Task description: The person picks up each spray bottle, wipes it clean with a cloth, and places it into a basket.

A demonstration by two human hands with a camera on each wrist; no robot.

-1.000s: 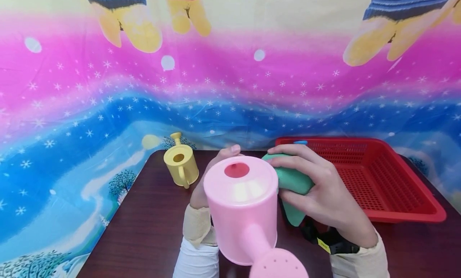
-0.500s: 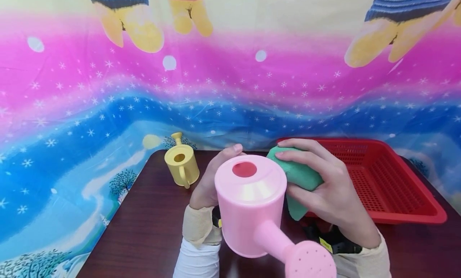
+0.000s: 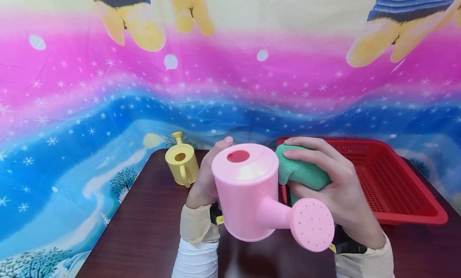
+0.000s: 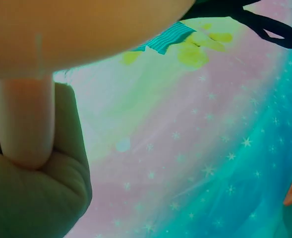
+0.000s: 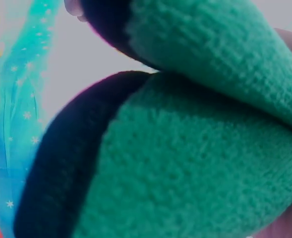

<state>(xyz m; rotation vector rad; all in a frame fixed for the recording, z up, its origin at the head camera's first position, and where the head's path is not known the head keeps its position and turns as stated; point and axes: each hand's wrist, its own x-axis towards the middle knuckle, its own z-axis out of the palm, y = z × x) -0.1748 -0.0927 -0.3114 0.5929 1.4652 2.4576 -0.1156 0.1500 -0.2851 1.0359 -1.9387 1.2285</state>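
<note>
A pink watering can point(image 3: 246, 190) is held up in front of me, its sprinkler head tilted toward the lower right. My left hand point(image 3: 204, 186) grips it from behind on the left; the can hides most of the fingers. Dim and close, the left wrist view shows part of that hand point(image 4: 36, 198) beneath the can's rounded body point(image 4: 86, 34). On the can's right side, my right hand point(image 3: 335, 182) grips a folded green cloth point(image 3: 304, 168) that touches the wall near the top. Fuzzy folds of the cloth point(image 5: 185, 173) fill much of the right wrist view.
A small yellow watering can point(image 3: 183, 168) stands at the table's back left. To the right, behind my right hand, sits a red perforated plastic basket point(image 3: 407, 190). A printed snow-scene curtain point(image 3: 230, 81) hangs behind the dark wooden table point(image 3: 144, 230).
The pink can has turned so that its spout swings right and upward, and it has risen slightly. The right hand with the cloth has shifted a little to the right.
</note>
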